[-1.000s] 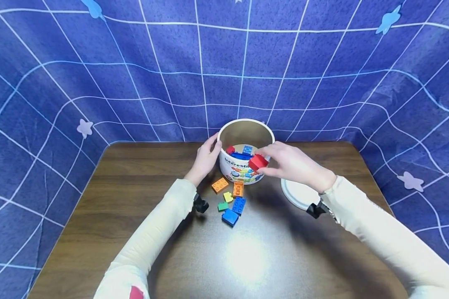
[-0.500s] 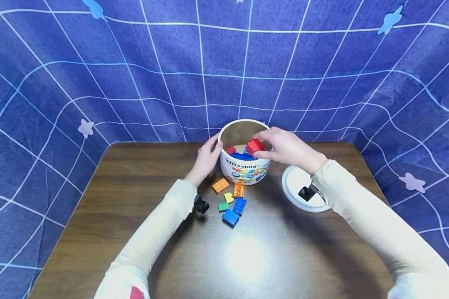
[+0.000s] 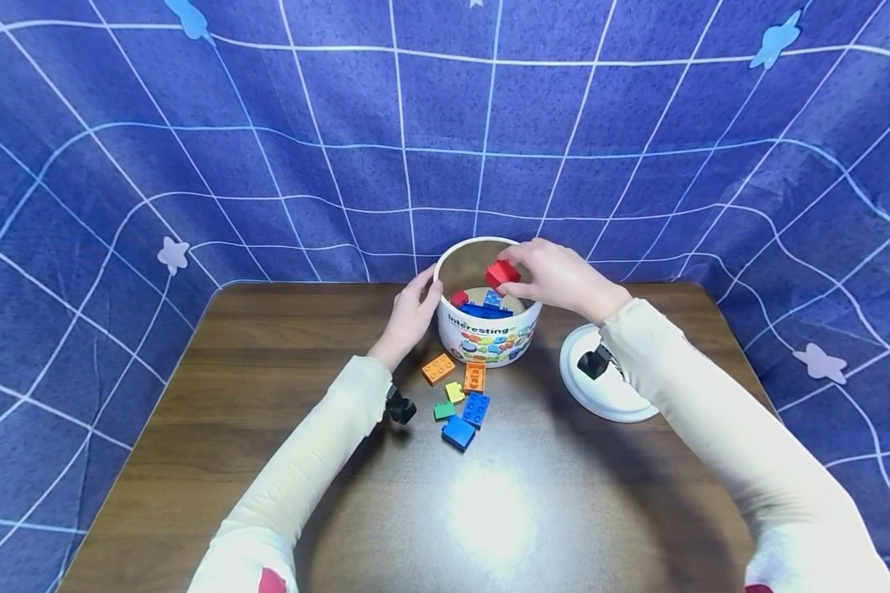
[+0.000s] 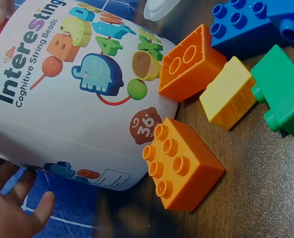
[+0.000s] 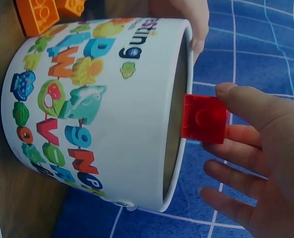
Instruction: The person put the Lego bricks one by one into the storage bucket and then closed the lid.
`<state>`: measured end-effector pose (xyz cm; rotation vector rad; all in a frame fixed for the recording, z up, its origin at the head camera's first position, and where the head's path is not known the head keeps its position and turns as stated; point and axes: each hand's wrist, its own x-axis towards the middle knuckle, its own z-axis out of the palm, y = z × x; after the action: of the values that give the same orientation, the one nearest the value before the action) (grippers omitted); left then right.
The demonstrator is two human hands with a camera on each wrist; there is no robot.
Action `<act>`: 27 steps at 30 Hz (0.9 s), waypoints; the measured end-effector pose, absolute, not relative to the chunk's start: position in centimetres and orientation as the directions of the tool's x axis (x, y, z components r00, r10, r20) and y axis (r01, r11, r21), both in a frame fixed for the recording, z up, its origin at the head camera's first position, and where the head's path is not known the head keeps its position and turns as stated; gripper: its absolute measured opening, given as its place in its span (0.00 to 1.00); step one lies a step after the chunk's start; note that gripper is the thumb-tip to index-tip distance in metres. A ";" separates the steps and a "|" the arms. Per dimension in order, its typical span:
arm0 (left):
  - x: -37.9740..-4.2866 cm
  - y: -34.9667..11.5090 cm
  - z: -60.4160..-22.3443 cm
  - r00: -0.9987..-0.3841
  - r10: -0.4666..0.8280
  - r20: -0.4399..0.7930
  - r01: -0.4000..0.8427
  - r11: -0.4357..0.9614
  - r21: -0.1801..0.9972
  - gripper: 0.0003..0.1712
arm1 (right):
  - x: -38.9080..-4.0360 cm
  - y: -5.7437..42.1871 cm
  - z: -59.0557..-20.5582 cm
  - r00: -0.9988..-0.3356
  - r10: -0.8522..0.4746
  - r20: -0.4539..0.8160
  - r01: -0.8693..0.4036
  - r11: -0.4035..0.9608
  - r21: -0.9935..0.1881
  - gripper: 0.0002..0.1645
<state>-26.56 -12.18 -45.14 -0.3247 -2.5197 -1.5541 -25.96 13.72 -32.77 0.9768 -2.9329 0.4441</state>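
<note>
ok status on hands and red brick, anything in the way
Left hand on side of bucket. Right hand pinches red brick at the mouth. Lid lying aside, nothing seen blocking.

we get a bright head view, with white glare on the tabletop [image 3: 549, 494] and soft shadows beside both sleeves [image 3: 712, 412]. we see the backdrop's [image 3: 304, 181] lines bow toward the edges. our right wrist view looks dimmer.

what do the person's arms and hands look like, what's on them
Both the left hand and the right hand are bare, without gloves. The long left sleeve and right sleeve are cream, whiter toward the elbow, each with a bit of red at the picture's bottom edge. A small black device sits at the left wrist and another at the right.
</note>
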 end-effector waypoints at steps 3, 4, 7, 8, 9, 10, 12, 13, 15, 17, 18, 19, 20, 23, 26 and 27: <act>-26.5 -12.2 -45.2 -0.963 0.099 0.250 0.268 0.432 0.861 0.29 | -26.4 13.7 -32.8 -0.804 -0.585 0.104 -0.590 0.766 -0.254 0.32; -26.5 -12.2 -45.2 -0.963 0.099 0.250 0.268 0.430 0.862 0.29 | -26.6 13.7 -32.8 -0.804 -0.585 0.104 -0.590 0.766 -0.253 0.32; -26.6 -12.1 -45.2 -0.963 0.098 0.250 0.268 0.429 0.863 0.29 | -26.9 13.7 -32.9 -0.806 -0.583 0.106 -0.589 0.767 -0.255 0.32; -26.6 -12.1 -45.2 -0.963 0.098 0.249 0.267 0.429 0.863 0.29 | -27.0 13.7 -32.9 -0.806 -0.583 0.106 -0.589 0.767 -0.255 0.32; -26.6 -12.1 -45.2 -0.963 0.098 0.249 0.267 0.429 0.863 0.29 | -27.0 13.6 -33.0 -0.806 -0.582 0.106 -0.588 0.768 -0.255 0.32; -26.6 -12.1 -45.2 -0.963 0.097 0.250 0.267 0.431 0.862 0.29 | -27.1 13.6 -33.0 -0.806 -0.582 0.105 -0.588 0.768 -0.255 0.32; -26.6 -12.1 -45.2 -0.964 0.096 0.249 0.266 0.431 0.862 0.29 | -27.2 13.5 -33.1 -0.804 -0.585 0.105 -0.590 0.768 -0.249 0.32; -26.6 -12.1 -45.2 -0.964 0.096 0.248 0.265 0.431 0.863 0.29 | -27.3 13.4 -33.2 -0.802 -0.587 0.105 -0.593 0.767 -0.245 0.32; -26.6 -12.1 -45.2 -0.964 0.096 0.246 0.263 0.430 0.864 0.29 | -27.4 13.2 -33.2 -0.798 -0.594 0.106 -0.600 0.763 -0.240 0.32; -26.6 -12.1 -45.1 -0.966 0.095 0.242 0.259 0.429 0.865 0.28 | -27.4 13.0 -33.3 -0.793 -0.600 0.108 -0.607 0.759 -0.236 0.32; -26.6 -12.1 -45.1 -0.966 0.094 0.241 0.258 0.428 0.866 0.28 | -27.5 12.9 -33.3 -0.791 -0.603 0.109 -0.610 0.757 -0.234 0.32; -26.6 -12.1 -45.1 -0.966 0.094 0.239 0.256 0.428 0.867 0.28 | -27.4 12.8 -33.2 -0.789 -0.605 0.108 -0.611 0.756 -0.235 0.32; -26.6 -12.1 -45.1 -0.967 0.095 0.236 0.254 0.427 0.868 0.28 | -27.4 12.7 -33.2 -0.788 -0.607 0.106 -0.613 0.754 -0.236 0.32; -26.5 -12.1 -45.1 -0.969 0.098 0.228 0.248 0.423 0.871 0.29 | -27.6 12.5 -33.3 -0.788 -0.607 0.099 -0.611 0.755 -0.237 0.32; -26.5 -12.1 -45.1 -0.970 0.101 0.221 0.244 0.421 0.874 0.29 | -27.7 12.2 -33.3 -0.790 -0.607 0.088 -0.608 0.758 -0.237 0.32; -26.5 -12.1 -45.1 -0.970 0.102 0.222 0.244 0.419 0.875 0.29 | -27.7 12.2 -33.4 -0.791 -0.606 0.083 -0.606 0.759 -0.238 0.32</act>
<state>-26.50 -12.13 -45.12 -0.3107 -2.5300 -1.5950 -27.72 12.17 -33.40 1.0152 -2.9447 0.3994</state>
